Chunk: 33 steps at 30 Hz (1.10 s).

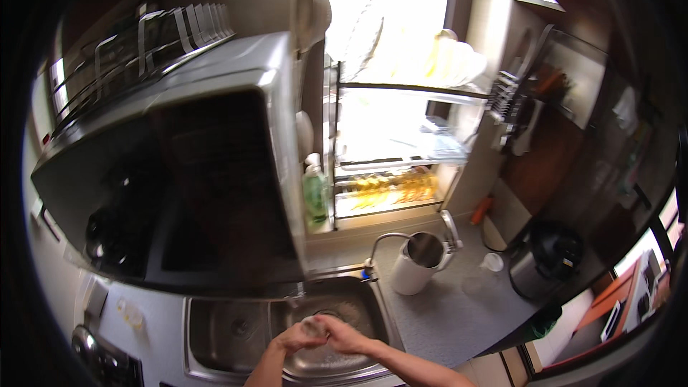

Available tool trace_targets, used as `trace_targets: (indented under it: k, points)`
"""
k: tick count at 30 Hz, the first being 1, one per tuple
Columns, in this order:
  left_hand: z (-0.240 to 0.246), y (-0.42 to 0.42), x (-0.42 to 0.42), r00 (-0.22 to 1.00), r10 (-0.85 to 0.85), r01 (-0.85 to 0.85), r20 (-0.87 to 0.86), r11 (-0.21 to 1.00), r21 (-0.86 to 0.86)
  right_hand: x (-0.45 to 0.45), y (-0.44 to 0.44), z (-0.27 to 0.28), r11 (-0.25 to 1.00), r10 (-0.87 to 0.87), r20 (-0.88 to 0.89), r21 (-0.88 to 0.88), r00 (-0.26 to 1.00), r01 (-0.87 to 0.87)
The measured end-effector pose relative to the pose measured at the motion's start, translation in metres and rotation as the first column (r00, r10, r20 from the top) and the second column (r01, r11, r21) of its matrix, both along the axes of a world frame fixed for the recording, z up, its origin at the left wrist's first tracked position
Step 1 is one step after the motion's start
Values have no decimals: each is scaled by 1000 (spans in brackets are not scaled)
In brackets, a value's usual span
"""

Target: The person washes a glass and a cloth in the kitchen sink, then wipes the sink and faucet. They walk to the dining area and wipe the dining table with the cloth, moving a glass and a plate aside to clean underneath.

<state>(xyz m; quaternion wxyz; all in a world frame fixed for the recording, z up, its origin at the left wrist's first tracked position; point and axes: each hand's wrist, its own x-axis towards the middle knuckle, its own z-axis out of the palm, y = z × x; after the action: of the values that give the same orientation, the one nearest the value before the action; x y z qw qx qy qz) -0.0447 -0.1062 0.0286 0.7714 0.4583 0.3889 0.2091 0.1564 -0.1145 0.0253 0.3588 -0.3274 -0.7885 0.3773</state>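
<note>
Both my hands are together over the right basin of a double stainless-steel sink [388, 328]. Between them is a small pale, roundish object [312, 327], too blurred to identify. My left hand [297, 337] cups it from the left, and my right hand [344, 335] has its fingers against it from the right. Water shows in the basin below. A metal faucet [294, 291] is just beyond my hands, partly hidden under the microwave's edge.
A large dark-fronted microwave oven [215, 183] juts over the sink's back left. Right of the sink stand an open white kettle [411, 274], a thin curved spout [384, 237], a small white cup [492, 262] and a black-and-steel pot [543, 263]. A green pump bottle [315, 193] stands behind.
</note>
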Motion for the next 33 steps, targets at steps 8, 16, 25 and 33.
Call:
trace_targets:
  k: [8,16,25,33]
  points:
    - [-30,1,19,716,11,408,-698,805,431,-14,2,-16,844,-335,578,535,744,-35]
    - [-28,-38,32,428,434,497,-792,619,608,-16,4,-37,989,-132,451,5,883,145]
    - [-46,-19,23,941,90,94,-327,857,506,4,-19,22,738,-242,366,671,899,-74]
    - [12,-32,35,390,210,325,-897,879,347,-22,5,21,982,5,823,104,568,-158]
